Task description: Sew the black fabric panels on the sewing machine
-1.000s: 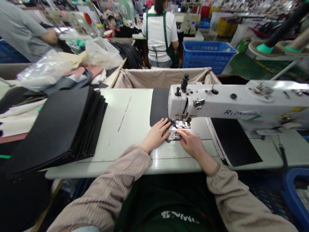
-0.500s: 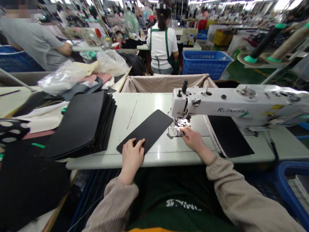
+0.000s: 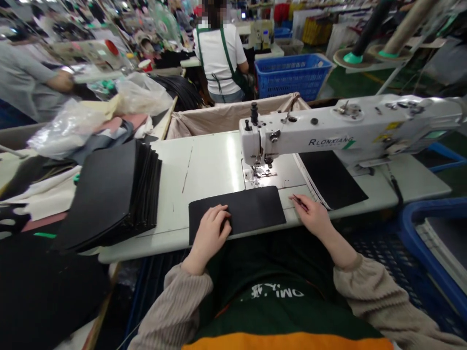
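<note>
A black rectangular panel (image 3: 255, 211) with rounded corners lies along the front edge of the sewing table, below the needle area. My left hand (image 3: 212, 228) presses on its left half from above, fingers bent and close together, with the thumb on top. To the right of the panel, my right hand (image 3: 316, 217) is closed on a small dark pointed tool (image 3: 300, 202), which looks like thread snips. The tool's tip points left, apart from the panel. Behind the panel stands a white sewing machine (image 3: 292, 133); nothing lies under its presser foot (image 3: 260, 172).
A thick stack of black panels (image 3: 109, 182) stands on the left. Another black piece (image 3: 330, 177) with pale edges lies under the machine arm. A blue basket (image 3: 412, 218) is at the right, and a cloth-lined bin (image 3: 219, 116) behind the table. Co-workers (image 3: 222, 53) sit beyond.
The black panel has turned and slid right and toward me under my left hand. My right hand has drawn away from the needle area, rightward and nearer the table edge. The view has shifted.
</note>
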Available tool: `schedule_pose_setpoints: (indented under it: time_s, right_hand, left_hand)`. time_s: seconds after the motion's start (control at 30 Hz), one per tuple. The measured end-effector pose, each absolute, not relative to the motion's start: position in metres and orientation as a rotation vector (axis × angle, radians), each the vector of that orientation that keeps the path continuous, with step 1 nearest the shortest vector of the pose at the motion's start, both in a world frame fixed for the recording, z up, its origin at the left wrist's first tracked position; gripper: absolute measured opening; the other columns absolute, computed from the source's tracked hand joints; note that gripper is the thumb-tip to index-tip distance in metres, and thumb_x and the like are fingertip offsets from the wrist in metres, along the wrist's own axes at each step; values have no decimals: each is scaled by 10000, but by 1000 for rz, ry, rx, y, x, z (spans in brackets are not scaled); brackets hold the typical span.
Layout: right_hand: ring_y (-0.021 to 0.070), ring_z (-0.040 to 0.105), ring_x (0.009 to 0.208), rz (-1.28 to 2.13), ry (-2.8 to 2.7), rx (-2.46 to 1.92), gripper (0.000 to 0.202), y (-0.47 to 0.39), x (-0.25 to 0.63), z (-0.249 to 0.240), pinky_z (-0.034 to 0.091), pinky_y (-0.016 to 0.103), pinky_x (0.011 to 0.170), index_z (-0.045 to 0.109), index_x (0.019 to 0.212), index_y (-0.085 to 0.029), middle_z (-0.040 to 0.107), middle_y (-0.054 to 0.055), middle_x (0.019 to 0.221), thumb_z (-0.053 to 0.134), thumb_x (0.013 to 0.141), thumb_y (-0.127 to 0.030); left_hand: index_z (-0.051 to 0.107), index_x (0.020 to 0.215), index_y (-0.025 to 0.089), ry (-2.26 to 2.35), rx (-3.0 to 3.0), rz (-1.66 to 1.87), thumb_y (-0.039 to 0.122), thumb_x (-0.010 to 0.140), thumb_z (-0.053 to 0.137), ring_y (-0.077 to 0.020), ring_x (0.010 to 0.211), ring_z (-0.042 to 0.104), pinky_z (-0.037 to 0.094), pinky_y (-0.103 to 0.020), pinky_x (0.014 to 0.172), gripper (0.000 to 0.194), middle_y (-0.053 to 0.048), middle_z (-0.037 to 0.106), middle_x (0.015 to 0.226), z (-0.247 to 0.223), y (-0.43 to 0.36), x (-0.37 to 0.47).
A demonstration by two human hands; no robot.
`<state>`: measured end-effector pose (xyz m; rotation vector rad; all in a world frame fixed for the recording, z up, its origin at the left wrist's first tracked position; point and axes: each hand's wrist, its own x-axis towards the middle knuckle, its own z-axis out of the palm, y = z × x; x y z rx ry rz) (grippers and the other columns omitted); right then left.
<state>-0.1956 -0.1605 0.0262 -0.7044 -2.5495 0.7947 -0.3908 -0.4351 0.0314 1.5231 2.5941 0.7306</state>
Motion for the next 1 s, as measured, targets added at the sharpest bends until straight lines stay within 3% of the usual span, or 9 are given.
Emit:
schedule_pose_setpoints:
  time_s: [0.17, 0.23, 0.33, 0.5, 0.77, 0.9, 1.0]
  right_hand:
    - [199, 663, 683, 741, -2617, -962, 332, -179, -152, 22, 439, 287, 602, 621, 1018, -248, 700, 4, 778, 442, 954, -520]
    - [197, 663, 694, 750, -2671, -965, 310, -188, -144, 18, 418, 283, 597, 588, 1017, -250, 691, -6, 782, 413, 972, -502]
    - [189, 659, 697, 775, -2729, -920, 267, -198, -139, 15, 381, 274, 586, 559, 987, -240, 682, -10, 773, 412, 984, -463]
    - [167, 628, 627, 751, -2816, -818, 250, -210, -143, 16, 298, 269, 546, 542, 906, -230, 659, -18, 701, 422, 992, -432]
    - [164, 641, 640, 533, -2903, -760, 266, -214, -164, 14, 233, 292, 526, 557, 878, -218, 700, 7, 763, 392, 1016, -374]
    - [170, 644, 643, 551, -2834, -815, 282, -206, -162, 15, 296, 278, 532, 565, 888, -226, 678, -3, 720, 387, 1016, -403]
    - [185, 665, 753, 618, -2726, -781, 281, -198, -162, 17, 419, 270, 600, 590, 1002, -218, 699, 26, 873, 485, 964, -477]
  left_hand:
    - [483, 1370, 280, 2251, 1783, 805, 338, 892, 654, -255, 1103, 542, 485, -438, 962, 511, -77, 576, 1212, 28, -364, -333]
    - [558, 1291, 280, 2196, 1819, 819, 339, 921, 618, -239, 1034, 552, 496, -412, 907, 379, -67, 593, 1140, 19, -344, -316]
    - [645, 1022, 231, 2195, 1753, 909, 288, 982, 509, -211, 956, 558, 491, -378, 864, 152, -52, 614, 1009, 8, -328, -307]
    - [589, 967, 206, 2150, 1566, 1094, 250, 989, 497, -185, 949, 560, 480, -332, 858, 105, -39, 601, 969, 5, -331, -313]
    - [555, 928, 197, 2111, 1582, 1112, 238, 990, 476, -191, 910, 542, 466, -332, 824, 108, -47, 588, 932, 9, -330, -309]
    - [557, 903, 195, 2033, 1677, 1063, 256, 992, 467, -187, 898, 549, 467, -340, 834, 141, -55, 596, 912, 27, -352, -321]
    - [557, 762, 197, 2042, 1814, 864, 367, 934, 586, -201, 886, 569, 468, -370, 861, 244, -41, 609, 829, 36, -394, -347]
